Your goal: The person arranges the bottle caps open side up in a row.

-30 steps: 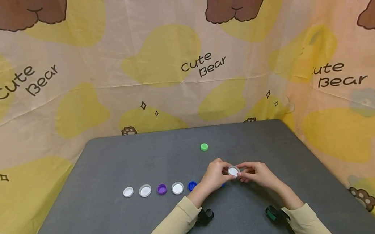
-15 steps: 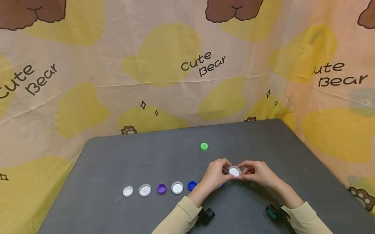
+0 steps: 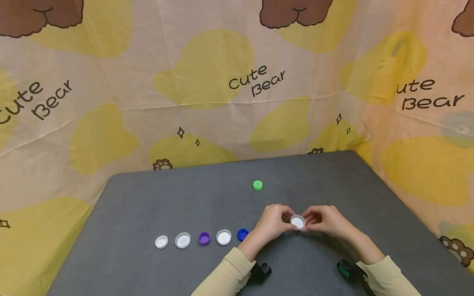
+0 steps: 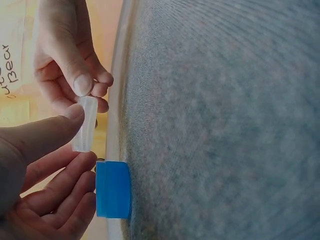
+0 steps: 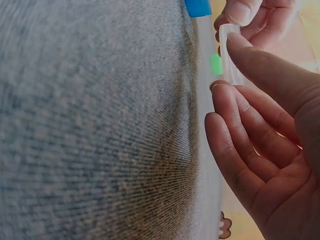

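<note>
A white, translucent screw cap (image 3: pixel 297 222) with a ridged side is held above the table between both hands. My left hand (image 3: pixel 272 222) pinches its left side, thumb pressed on the ridged edge in the left wrist view. From the right, my right hand (image 3: pixel 325 219) pinches the same cap with thumb and fingers, its other fingers loosely bent. Close beside the left fingers stands a blue cap (image 4: pixel 113 190), mostly hidden behind that hand in the head view. Another blue cap (image 3: pixel 243 234) lies left of the left wrist.
Leftward along the grey table (image 3: pixel 106 285) the row goes on with a white cap (image 3: pixel 224 237), a purple cap (image 3: pixel 204 238) and two more white caps. A green cap (image 3: pixel 258 185) stands alone farther back. A bear-print cloth (image 3: pixel 199 77) hangs behind the table.
Both hands, still holding the white cap, have lowered slightly toward the table and shifted a touch to the right. The other caps stay in place.
</note>
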Demonstrator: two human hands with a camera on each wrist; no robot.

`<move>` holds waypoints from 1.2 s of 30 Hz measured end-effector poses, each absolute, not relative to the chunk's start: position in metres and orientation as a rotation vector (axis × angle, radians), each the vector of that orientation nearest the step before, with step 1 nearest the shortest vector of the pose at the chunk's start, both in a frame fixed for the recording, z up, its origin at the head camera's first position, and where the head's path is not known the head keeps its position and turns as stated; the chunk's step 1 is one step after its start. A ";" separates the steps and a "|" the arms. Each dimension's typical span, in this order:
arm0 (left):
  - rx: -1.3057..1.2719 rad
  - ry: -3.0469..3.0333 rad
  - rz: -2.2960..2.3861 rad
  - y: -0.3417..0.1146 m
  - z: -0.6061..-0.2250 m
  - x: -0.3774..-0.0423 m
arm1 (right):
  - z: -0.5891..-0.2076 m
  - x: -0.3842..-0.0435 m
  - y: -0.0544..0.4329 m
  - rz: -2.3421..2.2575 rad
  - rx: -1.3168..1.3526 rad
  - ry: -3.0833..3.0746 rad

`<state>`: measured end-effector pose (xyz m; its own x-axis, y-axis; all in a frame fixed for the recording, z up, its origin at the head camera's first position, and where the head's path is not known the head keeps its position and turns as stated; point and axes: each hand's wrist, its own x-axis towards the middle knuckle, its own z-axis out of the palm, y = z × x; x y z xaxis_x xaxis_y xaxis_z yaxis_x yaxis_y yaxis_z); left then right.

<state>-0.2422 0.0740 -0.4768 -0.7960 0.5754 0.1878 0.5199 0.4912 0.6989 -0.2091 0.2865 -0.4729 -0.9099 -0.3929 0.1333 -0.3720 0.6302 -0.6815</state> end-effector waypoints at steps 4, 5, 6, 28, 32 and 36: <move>1.000 2.673 1.154 0.074 -0.477 -0.243 | -0.475 -0.208 0.287 -1.147 -0.670 2.796; 1.005 2.672 1.151 0.074 -0.477 -0.243 | -0.475 -0.208 0.287 -1.144 -0.673 2.792; 1.010 2.672 1.143 0.074 -0.477 -0.243 | -0.476 -0.208 0.287 -1.141 -0.676 2.789; 1.066 2.654 1.032 0.072 -0.481 -0.245 | -0.479 -0.212 0.285 -1.070 -0.660 2.741; 1.061 2.664 1.017 0.071 -0.480 -0.245 | -0.480 -0.213 0.286 -1.087 -0.668 2.731; 1.059 2.671 1.011 0.072 -0.480 -0.246 | -0.480 -0.214 0.287 -1.098 -0.678 2.728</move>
